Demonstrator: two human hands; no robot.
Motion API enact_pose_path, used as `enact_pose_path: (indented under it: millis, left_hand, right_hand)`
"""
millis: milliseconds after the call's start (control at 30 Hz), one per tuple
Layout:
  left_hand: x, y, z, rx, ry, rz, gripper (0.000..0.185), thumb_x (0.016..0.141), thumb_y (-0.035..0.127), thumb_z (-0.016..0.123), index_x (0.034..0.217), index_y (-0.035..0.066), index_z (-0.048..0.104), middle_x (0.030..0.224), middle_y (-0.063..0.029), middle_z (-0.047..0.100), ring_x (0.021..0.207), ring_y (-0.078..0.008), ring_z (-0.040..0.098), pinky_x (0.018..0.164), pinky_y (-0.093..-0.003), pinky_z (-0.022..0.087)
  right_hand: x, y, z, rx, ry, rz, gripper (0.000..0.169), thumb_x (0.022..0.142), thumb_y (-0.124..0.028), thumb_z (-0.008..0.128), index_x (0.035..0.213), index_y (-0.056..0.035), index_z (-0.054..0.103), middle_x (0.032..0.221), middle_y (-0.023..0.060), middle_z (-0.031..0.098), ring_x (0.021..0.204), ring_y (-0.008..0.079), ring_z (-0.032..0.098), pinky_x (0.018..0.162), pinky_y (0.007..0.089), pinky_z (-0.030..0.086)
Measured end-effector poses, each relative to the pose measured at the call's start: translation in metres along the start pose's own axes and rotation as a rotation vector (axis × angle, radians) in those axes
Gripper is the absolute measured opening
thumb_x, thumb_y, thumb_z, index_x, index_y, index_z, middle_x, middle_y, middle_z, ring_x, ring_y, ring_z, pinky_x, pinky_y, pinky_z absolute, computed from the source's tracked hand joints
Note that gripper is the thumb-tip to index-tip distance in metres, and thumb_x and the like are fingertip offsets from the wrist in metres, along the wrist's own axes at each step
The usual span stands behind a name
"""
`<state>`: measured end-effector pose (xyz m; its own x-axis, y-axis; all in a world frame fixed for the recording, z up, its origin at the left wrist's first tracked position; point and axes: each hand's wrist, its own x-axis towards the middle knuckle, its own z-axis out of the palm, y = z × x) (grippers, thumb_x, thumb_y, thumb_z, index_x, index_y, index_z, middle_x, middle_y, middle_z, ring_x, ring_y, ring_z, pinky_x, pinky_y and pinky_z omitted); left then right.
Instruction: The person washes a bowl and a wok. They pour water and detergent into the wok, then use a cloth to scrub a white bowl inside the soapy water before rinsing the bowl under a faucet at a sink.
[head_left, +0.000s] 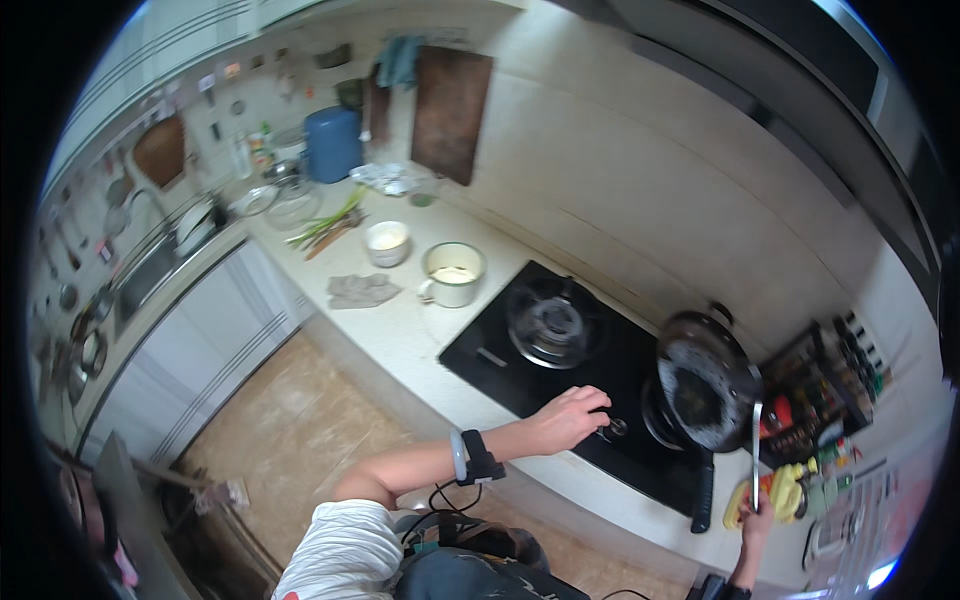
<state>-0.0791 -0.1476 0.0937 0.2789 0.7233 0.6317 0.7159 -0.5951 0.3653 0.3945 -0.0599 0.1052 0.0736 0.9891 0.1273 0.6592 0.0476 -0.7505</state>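
Observation:
My left hand (576, 421) is at the front of the black gas hob (480, 352), its fingertips beside a control knob (615, 427); whether they touch it is unclear. A dark wok (701, 382) with foamy liquid or oil inside sits over the right burner, its black handle (703, 491) towards the front edge. At the right, my right hand (756, 514) is closed around the long metal handle of a cooking utensil (757, 450), whose far end reaches the wok's rim. The left burner (556, 321) carries no pan.
An enamel mug (453, 276), a white bowl (388, 244), a grey cloth (364, 291) and green onions (330, 219) lie left of the hob. Right of the wok are a rack of seasoning bottles (817, 375) and a yellow bottle (786, 491). A sink (146, 281) is far left.

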Motion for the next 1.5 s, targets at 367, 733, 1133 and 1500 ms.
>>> enact_pose_path:
  millis: [367,733,1133,1500]
  left_hand:
    - [-0.171,-0.068,-0.157,-0.155,0.151,-0.468,0.019,0.08,0.009,0.058,0.099,0.007,0.06,0.105,-0.0083,0.054,0.102,-0.0253,0.048,0.089,-0.0344,0.039]
    - [-0.331,-0.077,-0.282,-0.307,0.222,-0.875,0.055,0.088,0.03,0.054,0.131,0.003,0.032,0.116,-0.0183,0.048,0.11,-0.0272,0.049,0.093,-0.0347,0.038]
    - [-0.44,-0.209,-0.358,-0.602,1.036,-1.024,0.033,0.09,0.018,0.051,0.116,0.002,0.039,0.099,-0.0072,0.053,0.091,-0.0124,0.052,0.078,-0.0259,0.044]
    - [-0.52,-0.282,-0.532,-0.563,1.41,-1.174,0.026,0.091,0.018,0.046,0.112,0.004,0.043,0.093,-0.0059,0.054,0.08,-0.0131,0.054,0.07,-0.0263,0.046]
  right_hand:
    - [-0.151,-0.266,0.247,0.716,-0.696,0.004,0.015,0.08,-0.006,0.052,0.095,-0.0053,0.049,0.054,-0.0019,0.04,0.038,0.0041,0.029,0.035,0.0184,0.019]
    - [-0.299,-0.44,0.523,0.613,-1.295,-0.026,0.023,0.079,0.0,0.049,0.1,-0.0076,0.052,0.068,-0.0034,0.05,0.049,0.0024,0.038,0.042,0.0158,0.027]
    - [-0.394,-0.569,0.691,0.414,-1.29,-0.711,0.04,0.087,0.001,0.042,0.126,0.0009,0.034,0.111,0.0173,0.053,0.103,0.0249,0.055,0.086,0.0327,0.044]
    - [-0.438,-0.725,0.82,0.597,-1.667,-1.043,0.069,0.08,-0.004,0.056,0.137,-0.0008,0.018,0.118,0.0166,0.049,0.103,0.0237,0.052,0.083,0.0297,0.043]
